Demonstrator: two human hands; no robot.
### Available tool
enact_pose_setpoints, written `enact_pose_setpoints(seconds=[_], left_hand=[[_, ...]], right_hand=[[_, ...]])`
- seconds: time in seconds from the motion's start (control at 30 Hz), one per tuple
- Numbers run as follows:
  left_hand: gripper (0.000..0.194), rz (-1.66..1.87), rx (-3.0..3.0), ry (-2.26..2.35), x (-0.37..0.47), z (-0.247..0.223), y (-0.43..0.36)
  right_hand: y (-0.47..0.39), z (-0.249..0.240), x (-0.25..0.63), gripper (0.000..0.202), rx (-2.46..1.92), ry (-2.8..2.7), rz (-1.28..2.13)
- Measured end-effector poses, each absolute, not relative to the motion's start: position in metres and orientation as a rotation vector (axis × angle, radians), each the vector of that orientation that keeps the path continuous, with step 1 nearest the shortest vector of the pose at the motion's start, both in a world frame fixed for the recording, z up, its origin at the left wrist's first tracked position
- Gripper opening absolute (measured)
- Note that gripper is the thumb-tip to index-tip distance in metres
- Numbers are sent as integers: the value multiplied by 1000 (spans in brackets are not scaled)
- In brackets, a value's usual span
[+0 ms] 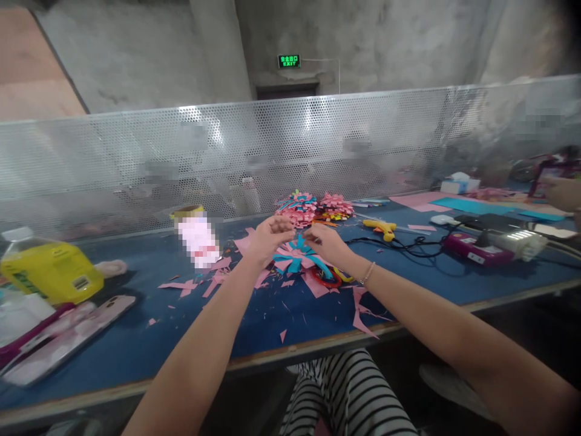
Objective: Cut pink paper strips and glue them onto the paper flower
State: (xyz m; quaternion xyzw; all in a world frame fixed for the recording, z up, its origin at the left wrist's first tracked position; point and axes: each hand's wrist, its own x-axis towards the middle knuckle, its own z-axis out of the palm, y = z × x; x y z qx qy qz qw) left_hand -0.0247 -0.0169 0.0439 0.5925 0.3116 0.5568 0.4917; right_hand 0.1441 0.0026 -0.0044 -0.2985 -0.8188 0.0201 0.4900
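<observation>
Bare forearms (204,339) reach over the bench (131,339) edge, hands meeting above a pink-and-blue paper flower (296,261).
Head view: left hand (275,235) and right hand (324,241), fingers bent, close together over the flower's far side, likely so both can get at one spot; can't tell if either pinches anything. Flower lies on the bench under them, probably central for easy reach from both sides. Pink scraps (284,336) loose around. Yellow glue gun (381,228) sits on the right hand's side, handy, presumably also near the purple power strip (476,249) for its cord. Fluffy paper flowers (297,212) sit behind, near the perforated screen (363,121), seemingly out of the way.
</observation>
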Motion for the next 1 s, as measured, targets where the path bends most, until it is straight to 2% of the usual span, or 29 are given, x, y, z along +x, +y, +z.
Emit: enact_pose_setpoints(seconds=[0.4,1.0], left_hand=[[28,1237,1215,805,-10,27,-16],[30,1282,1396,884,-7,21,-17]], right_hand=[[-8,6,150,2,-685,-1954,151],[-11,5,149,6,-742,-1999,-36]])
